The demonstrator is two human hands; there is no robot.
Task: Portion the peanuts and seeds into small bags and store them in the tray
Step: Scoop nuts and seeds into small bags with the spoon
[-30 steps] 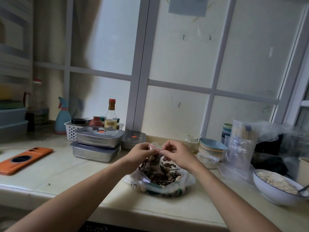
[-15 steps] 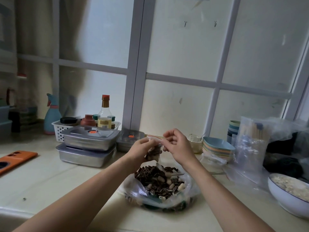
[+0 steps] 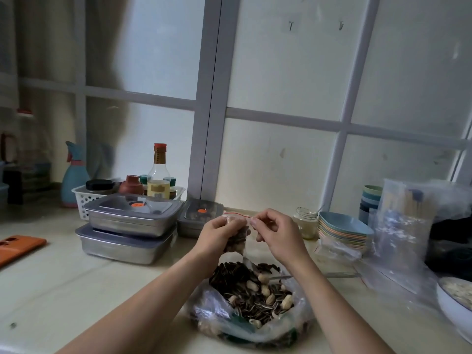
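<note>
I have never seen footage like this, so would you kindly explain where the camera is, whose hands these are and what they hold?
There is no machine here: a person works with bare hands, and the one camera sits on their head, looking forward and down, so both forearms reach in from below. The left hand grips a small bag holding peanuts and seeds, while the right hand pinches its red-striped top edge. Below them, on the pale counter, lies a large open bag of striped seeds and peanuts. To the left stand stacked steel containers with lids; to the right, a stack of plates and a white bowl.
</note>
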